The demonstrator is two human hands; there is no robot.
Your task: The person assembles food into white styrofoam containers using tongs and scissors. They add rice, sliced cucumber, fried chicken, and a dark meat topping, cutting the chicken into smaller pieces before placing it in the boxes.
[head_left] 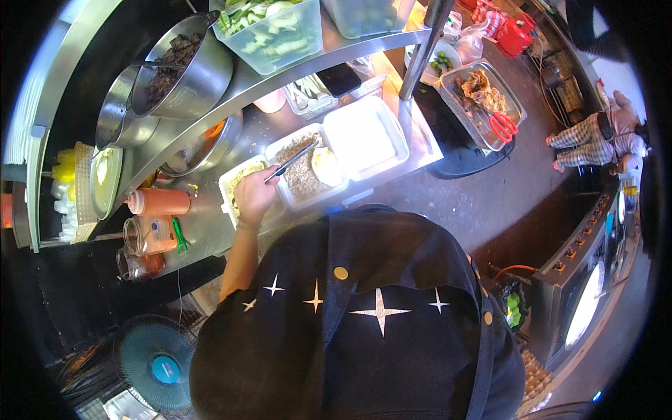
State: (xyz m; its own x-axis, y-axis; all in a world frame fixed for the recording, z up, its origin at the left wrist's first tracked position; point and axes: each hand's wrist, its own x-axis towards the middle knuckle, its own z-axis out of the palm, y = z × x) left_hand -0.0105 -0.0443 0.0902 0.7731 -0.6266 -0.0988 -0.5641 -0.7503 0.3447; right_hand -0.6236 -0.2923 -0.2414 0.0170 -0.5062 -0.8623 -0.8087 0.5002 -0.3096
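Observation:
My left hand is closed on the end of a slim metal utensil, whose far end lies over a white takeaway box of brown, grainy food. A round pale piece with a yellowish centre sits at the right side of that food. Just left, partly behind my hand, is a second white box with greenish-yellow food. A bright white open lid or tray adjoins the filled box on the right. My right hand is out of view; black cloth with silver stars covers the lower middle.
Along the counter's left stand an orange squeeze bottle, jars and a green peeler. Above is a metal shelf with pots and cut vegetables. Right are a meat tray with red-handled scissors and another person.

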